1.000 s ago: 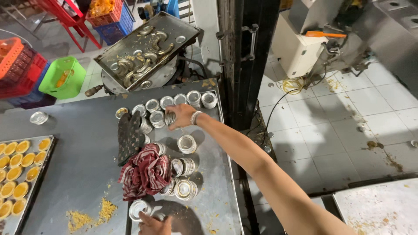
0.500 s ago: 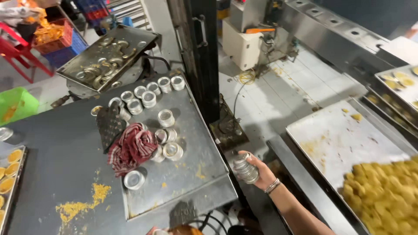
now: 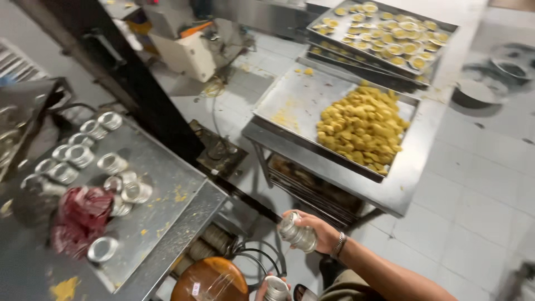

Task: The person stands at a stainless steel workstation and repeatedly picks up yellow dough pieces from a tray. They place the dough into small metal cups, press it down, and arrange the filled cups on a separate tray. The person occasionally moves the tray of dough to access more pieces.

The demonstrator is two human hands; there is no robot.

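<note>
Hovering over the tiled floor, between the desk (image 3: 167, 184) and a tray (image 3: 290, 95) heaped with yellow pastries (image 3: 362, 128), the right hand (image 3: 312, 231) is closed around a stack of metal moulds (image 3: 296, 233). A second stack (image 3: 276, 289) is gripped by the left hand (image 3: 266, 290), barely seen at the bottom edge. More moulds (image 3: 81, 156) and a red cloth (image 3: 81, 214) are spread on the desk.

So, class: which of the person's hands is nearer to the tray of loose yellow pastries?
Right. The right hand, holding a stack of metal moulds, sits just below the tray; the left hand is lower, at the frame's bottom edge.
</note>
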